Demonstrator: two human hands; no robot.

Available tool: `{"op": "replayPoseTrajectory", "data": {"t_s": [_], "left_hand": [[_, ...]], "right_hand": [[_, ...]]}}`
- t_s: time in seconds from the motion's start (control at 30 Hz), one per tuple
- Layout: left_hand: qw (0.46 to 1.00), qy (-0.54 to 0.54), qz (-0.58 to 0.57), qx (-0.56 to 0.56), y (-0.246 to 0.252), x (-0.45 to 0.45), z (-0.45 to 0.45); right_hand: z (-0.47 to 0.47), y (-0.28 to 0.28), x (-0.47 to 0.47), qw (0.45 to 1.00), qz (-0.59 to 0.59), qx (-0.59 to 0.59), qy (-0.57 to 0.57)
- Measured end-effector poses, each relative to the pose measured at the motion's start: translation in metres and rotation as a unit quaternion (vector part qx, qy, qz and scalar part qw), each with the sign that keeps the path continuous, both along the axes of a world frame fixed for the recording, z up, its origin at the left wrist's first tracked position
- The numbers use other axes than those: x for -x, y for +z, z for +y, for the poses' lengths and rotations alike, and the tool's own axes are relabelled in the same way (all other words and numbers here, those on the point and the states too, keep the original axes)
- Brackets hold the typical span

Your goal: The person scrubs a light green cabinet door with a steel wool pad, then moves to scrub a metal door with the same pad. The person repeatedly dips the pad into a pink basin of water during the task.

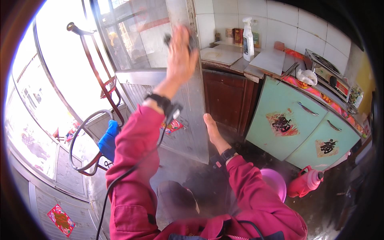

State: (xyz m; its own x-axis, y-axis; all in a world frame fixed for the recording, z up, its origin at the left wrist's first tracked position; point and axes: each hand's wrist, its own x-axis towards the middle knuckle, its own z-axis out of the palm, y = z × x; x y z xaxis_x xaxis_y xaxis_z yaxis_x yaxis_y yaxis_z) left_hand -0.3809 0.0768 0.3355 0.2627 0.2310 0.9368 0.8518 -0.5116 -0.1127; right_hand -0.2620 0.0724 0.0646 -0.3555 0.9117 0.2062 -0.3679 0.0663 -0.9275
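My left hand (181, 57) is raised against the upper part of a metal-framed door (186, 99) with a glass pane (141, 36). Under its palm is a dark, blurred object (192, 43), partly hidden by the fingers; its kind cannot be told. Lower down, my right hand (213, 129) reaches to the door's edge, thumb up, its other fingers mostly hidden behind that edge. Both wrists carry black straps with small devices, and a black cable hangs from the left one.
Right of the door stand a counter with a white spray bottle (248, 40), a gas stove (328, 75) and green cabinet doors (285, 120). A pink basin (274, 183) and a red thermos flask (306, 181) stand on the floor. A curved metal frame with blue cloth (108, 139) is at left.
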Motion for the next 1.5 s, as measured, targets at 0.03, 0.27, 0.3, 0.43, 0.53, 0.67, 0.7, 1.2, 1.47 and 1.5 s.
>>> {"op": "replayPoseTrajectory", "data": {"t_s": [0.03, 0.27, 0.3, 0.43, 0.53, 0.67, 0.7, 1.2, 1.47, 1.5], "left_hand": [[0.997, -0.009, -0.04, -0.059, 0.031, 0.0, 0.01], [0.987, -0.033, -0.037, -0.15, 0.08, 0.0, 0.036], [0.991, -0.025, -0.031, -0.129, 0.059, -0.002, 0.032], [0.999, 0.028, -0.021, 0.016, -0.051, -0.009, 0.001], [0.987, 0.042, 0.008, 0.154, -0.116, -0.01, -0.028], [0.999, 0.028, 0.015, 0.028, -0.091, -0.01, -0.018], [0.999, 0.031, 0.014, 0.012, -0.07, -0.012, -0.013], [0.99, 0.043, 0.006, 0.134, -0.161, -0.014, -0.026], [1.0, 0.025, -0.002, 0.007, -0.111, -0.01, 0.0], [0.999, 0.029, -0.007, -0.018, -0.093, -0.011, 0.009]], "right_hand": [[0.0, 0.0, 0.0, 1.0, 0.006, -0.001, -0.014], [0.015, -0.007, 0.003, 0.999, 0.011, -0.031, -0.022], [0.016, -0.008, 0.003, 0.999, 0.018, -0.026, -0.023], [0.014, -0.014, 0.005, 0.999, 0.026, -0.012, -0.026], [0.012, -0.016, 0.005, 1.0, -0.012, -0.015, -0.023], [0.011, -0.015, 0.004, 0.998, -0.008, -0.056, -0.026], [0.01, -0.014, 0.003, 0.998, 0.006, -0.049, -0.027], [0.009, -0.004, -0.001, 0.999, 0.028, -0.034, 0.011], [0.004, 0.004, -0.008, 0.995, 0.047, 0.043, 0.075], [0.007, 0.004, -0.01, 0.995, 0.054, 0.046, 0.077]]}}
